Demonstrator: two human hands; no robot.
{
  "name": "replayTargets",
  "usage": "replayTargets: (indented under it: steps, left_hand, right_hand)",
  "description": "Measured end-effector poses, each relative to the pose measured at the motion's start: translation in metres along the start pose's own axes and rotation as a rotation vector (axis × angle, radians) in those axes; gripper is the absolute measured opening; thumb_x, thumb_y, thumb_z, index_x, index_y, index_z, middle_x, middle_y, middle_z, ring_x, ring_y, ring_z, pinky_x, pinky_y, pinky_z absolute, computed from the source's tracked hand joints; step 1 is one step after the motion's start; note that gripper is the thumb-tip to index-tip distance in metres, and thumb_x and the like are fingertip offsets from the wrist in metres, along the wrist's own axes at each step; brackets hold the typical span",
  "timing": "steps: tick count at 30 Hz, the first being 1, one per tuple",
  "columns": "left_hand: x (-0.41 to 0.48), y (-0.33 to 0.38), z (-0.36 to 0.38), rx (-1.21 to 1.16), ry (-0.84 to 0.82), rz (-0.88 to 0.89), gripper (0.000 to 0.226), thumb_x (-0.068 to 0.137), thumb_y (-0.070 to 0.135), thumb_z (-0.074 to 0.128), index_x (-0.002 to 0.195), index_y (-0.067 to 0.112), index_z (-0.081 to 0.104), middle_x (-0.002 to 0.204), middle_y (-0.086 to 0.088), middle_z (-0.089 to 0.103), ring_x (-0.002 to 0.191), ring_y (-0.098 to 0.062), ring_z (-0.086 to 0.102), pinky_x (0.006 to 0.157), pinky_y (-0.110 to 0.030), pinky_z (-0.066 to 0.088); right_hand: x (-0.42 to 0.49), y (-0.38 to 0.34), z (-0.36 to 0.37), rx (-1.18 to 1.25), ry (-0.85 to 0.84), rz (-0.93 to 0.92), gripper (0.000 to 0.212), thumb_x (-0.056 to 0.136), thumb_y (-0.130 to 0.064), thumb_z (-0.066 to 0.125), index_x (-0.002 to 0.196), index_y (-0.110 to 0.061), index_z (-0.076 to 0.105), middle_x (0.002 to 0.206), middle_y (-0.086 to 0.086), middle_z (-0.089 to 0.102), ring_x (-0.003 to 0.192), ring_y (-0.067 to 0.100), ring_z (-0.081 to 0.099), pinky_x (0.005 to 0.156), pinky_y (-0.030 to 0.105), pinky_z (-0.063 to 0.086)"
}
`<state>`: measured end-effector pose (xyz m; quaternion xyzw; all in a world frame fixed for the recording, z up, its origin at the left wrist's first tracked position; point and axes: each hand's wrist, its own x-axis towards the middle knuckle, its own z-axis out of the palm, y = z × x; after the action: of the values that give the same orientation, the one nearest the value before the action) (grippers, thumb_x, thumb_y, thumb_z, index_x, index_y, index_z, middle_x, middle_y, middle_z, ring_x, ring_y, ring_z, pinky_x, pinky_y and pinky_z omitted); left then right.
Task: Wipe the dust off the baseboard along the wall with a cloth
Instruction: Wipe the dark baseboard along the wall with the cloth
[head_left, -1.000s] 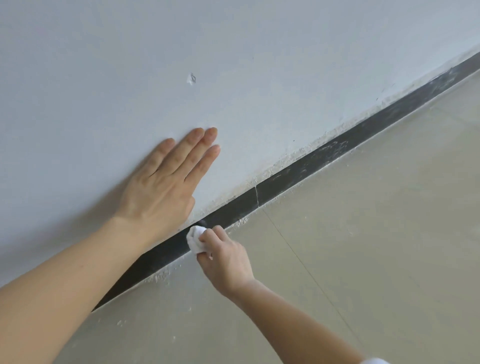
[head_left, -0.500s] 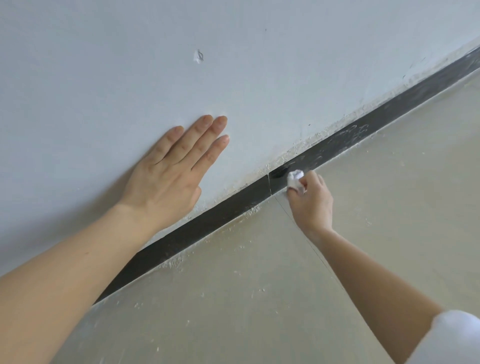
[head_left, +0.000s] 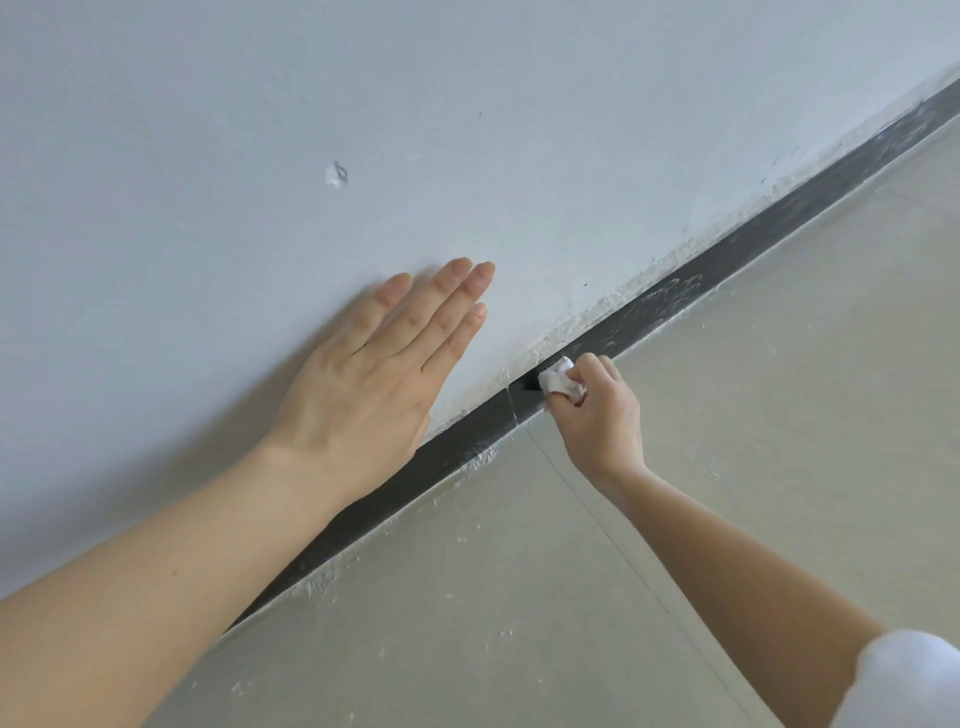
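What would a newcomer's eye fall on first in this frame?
First, the left hand, laid flat with straight fingers on the pale wall, centre-left. Just to its right, the right hand pinches a small white cloth against the black baseboard, which runs diagonally and looks dust-streaked toward the upper right. A small chip marks the wall above the left hand.

Soft, even light fills the scene; the left hand (head_left: 363, 384) casts a faint shadow on the pale wall (head_left: 208, 130). Its fingertips (head_left: 480, 273) are slightly blurred; the white sleeve (head_left: 904, 680) at near right is soft.
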<state>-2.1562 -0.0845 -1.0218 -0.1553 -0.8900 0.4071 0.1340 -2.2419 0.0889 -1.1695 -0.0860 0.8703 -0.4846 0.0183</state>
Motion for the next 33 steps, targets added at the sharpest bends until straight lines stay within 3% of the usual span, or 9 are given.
replayTargets:
  steps: [5, 7, 10, 13, 17, 22, 28, 33]
  left_hand:
    - [0.036, 0.007, 0.001, -0.049, 0.022, -0.037, 0.066, 0.089, 0.014, 0.016, 0.154, 0.006, 0.006, 0.16, -0.011, -0.007, 0.147, -0.026, -0.005, 0.118, -0.041, -0.009]
    - [0.044, 0.006, 0.0, -0.017, 0.023, -0.026, 0.065, 0.09, 0.011, 0.011, 0.154, 0.006, 0.003, 0.16, -0.011, -0.009, 0.147, -0.025, -0.008, 0.118, -0.04, -0.012]
    - [0.05, 0.004, -0.005, 0.003, -0.027, 0.021, 0.069, 0.09, 0.016, 0.025, 0.153, 0.005, 0.0, 0.16, -0.011, -0.011, 0.146, -0.026, -0.011, 0.117, -0.041, -0.015]
    - [0.05, -0.002, -0.012, -0.034, -0.082, 0.052, 0.079, 0.086, 0.018, 0.036, 0.153, 0.004, -0.003, 0.16, -0.012, -0.012, 0.146, -0.026, -0.013, 0.118, -0.04, -0.016]
    - [0.049, -0.011, -0.018, 0.01, -0.131, 0.082, 0.081, 0.087, 0.02, 0.036, 0.151, 0.001, -0.01, 0.158, -0.015, -0.018, 0.144, -0.029, -0.02, 0.115, -0.042, -0.021]
    - [0.054, -0.007, -0.017, 0.059, -0.111, 0.058, 0.075, 0.088, 0.02, 0.029, 0.152, 0.003, -0.009, 0.157, -0.015, -0.02, 0.143, -0.03, -0.021, 0.114, -0.044, -0.023]
    - [0.057, -0.004, -0.016, 0.067, -0.102, 0.096, 0.065, 0.089, 0.012, 0.006, 0.152, 0.005, -0.008, 0.156, -0.014, -0.021, 0.143, -0.024, -0.02, 0.11, -0.046, -0.025]
    - [0.062, -0.007, -0.028, -0.029, -0.213, 0.132, 0.076, 0.072, 0.005, -0.017, 0.147, 0.004, -0.022, 0.149, -0.015, -0.036, 0.136, -0.024, -0.033, 0.1, -0.047, -0.034]
  right_hand:
    - [0.026, 0.004, -0.04, -0.034, 0.064, 0.137, 0.032, 0.09, -0.025, 0.06, 0.068, -0.022, 0.037, 0.077, -0.007, 0.049, 0.063, 0.015, 0.048, 0.059, 0.034, 0.037]
    - [0.009, -0.009, -0.038, -0.025, -0.054, 0.093, 0.04, 0.09, -0.028, 0.061, 0.065, -0.026, 0.03, 0.074, -0.008, 0.047, 0.059, 0.013, 0.05, 0.058, 0.034, 0.04]
    - [-0.013, -0.031, -0.021, -0.018, -0.249, 0.083, 0.045, 0.091, -0.031, 0.058, 0.064, -0.027, 0.023, 0.073, -0.004, 0.041, 0.061, 0.031, 0.048, 0.055, 0.039, 0.041]
    - [0.004, -0.037, -0.018, 0.037, -0.208, 0.207, 0.042, 0.089, -0.022, 0.054, 0.064, -0.027, 0.021, 0.073, -0.007, 0.039, 0.06, 0.018, 0.037, 0.058, 0.037, 0.039]
    - [0.026, -0.026, -0.047, -0.021, -0.078, 0.34, 0.025, 0.094, -0.026, 0.051, 0.074, -0.019, 0.037, 0.077, -0.006, 0.047, 0.067, 0.021, 0.045, 0.058, 0.034, 0.033]
    - [0.035, -0.027, -0.088, -0.236, -0.063, 0.2, 0.027, 0.094, -0.033, 0.049, 0.079, -0.011, 0.045, 0.084, 0.002, 0.061, 0.071, 0.028, 0.055, 0.057, 0.033, 0.037]
    - [0.035, -0.06, -0.137, -0.388, -0.223, 0.078, 0.024, 0.089, -0.032, 0.054, 0.087, -0.008, 0.056, 0.078, 0.008, 0.062, 0.068, 0.029, 0.051, 0.052, 0.031, 0.033]
    - [0.037, -0.092, -0.179, -0.544, -0.339, -0.02, 0.023, 0.09, -0.033, 0.05, 0.094, -0.011, 0.057, 0.085, 0.007, 0.065, 0.071, 0.029, 0.057, 0.053, 0.029, 0.038]
